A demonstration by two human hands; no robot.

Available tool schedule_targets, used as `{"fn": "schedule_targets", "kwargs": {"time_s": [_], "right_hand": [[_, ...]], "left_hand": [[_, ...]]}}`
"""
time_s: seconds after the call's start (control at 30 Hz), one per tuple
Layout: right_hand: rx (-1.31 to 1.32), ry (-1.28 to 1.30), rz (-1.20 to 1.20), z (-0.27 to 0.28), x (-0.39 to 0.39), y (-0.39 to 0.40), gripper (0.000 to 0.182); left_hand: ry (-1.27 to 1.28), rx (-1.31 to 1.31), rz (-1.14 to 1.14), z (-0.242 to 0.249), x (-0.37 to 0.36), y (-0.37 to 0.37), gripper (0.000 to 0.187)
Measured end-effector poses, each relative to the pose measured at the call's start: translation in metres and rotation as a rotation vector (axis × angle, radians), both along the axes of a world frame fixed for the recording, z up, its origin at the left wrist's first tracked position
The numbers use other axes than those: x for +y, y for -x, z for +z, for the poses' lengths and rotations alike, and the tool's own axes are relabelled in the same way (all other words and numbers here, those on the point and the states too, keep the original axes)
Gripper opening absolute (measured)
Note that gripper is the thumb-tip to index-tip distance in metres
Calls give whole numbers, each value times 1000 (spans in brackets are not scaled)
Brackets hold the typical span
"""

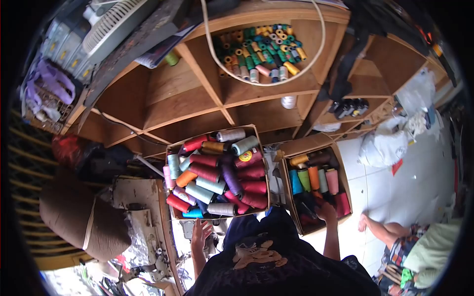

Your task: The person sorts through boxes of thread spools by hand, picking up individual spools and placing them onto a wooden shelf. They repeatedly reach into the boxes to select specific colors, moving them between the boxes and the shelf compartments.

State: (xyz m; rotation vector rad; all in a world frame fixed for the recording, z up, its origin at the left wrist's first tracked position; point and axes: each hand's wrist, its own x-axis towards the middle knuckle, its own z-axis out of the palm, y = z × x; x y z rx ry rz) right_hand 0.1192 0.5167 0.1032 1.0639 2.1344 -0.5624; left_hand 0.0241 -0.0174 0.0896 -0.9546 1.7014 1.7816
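A large cardboard box [169, 197] heaped with thread spools in red, maroon, grey, purple, orange and pale blue stands in front of my body. My left hand [200, 232] is just below its near edge, fingers apart, holding nothing. To the right is a narrower cardboard box [291, 217] with spools of several colours. My right hand [326, 212] reaches into this box beside a dark spool and a maroon spool [341, 204]. Its fingertips point down among the spools, and what they touch is hidden.
Wooden shelving [222, 106] spans the back, with many small spools [266, 52] in one compartment. A white cable loop [212, 59] hangs before it. At the lower right, a person's bare leg [385, 232] rests on the tiled floor. A brown wrapped bundle [79, 217] lies left.
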Motion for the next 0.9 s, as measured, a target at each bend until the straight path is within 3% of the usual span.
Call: {"fn": "schedule_targets", "kwargs": {"time_s": [0.1, 0.17, 0.23, 0.27, 0.3, 0.37, 0.43, 0.5, 0.57, 0.67, 0.77, 0.9], "right_hand": [[192, -32, 68, 33, -3, 36, 50], [404, 9, 118, 45, -11, 59, 45], [603, 1, 279, 39, -26, 81, 42], [703, 53, 311, 40, -38, 94, 42], [802, 106, 341, 41, -50, 106, 43], [877, 320, 324, 45, -80, 130, 43], [954, 501, 313, 60, -115, 152, 42], [987, 554, 391, 75, -146, 170, 41], [1125, 625, 447, 78, -175, 183, 41], [1235, 544, 571, 83, -209, 200, 45], [1273, 422, 607, 76, -233, 208, 50], [1243, 294, 599, 71, -249, 215, 50]], "left_hand": [[388, -3, 90, 38, 27, 6, 78], [463, 129, 231, 47, 35, 15, 72], [728, 385, 130, 30, 26, 27, 62], [964, 784, 107, 23, 37, 33, 58], [1187, 752, -97, 63, 59, 47, 61], [1224, 766, -133, 107, 96, 72, 62], [1145, 909, -260, 109, 103, 102, 67], [897, 1051, -337, 112, 111, 130, 68], [959, 1005, -519, 108, 109, 153, 74], [890, 1018, -593, 77, 96, 177, 76], [638, 996, -634, 81, 85, 189, 74], [585, 1003, -537, 98, 85, 186, 67]]}}
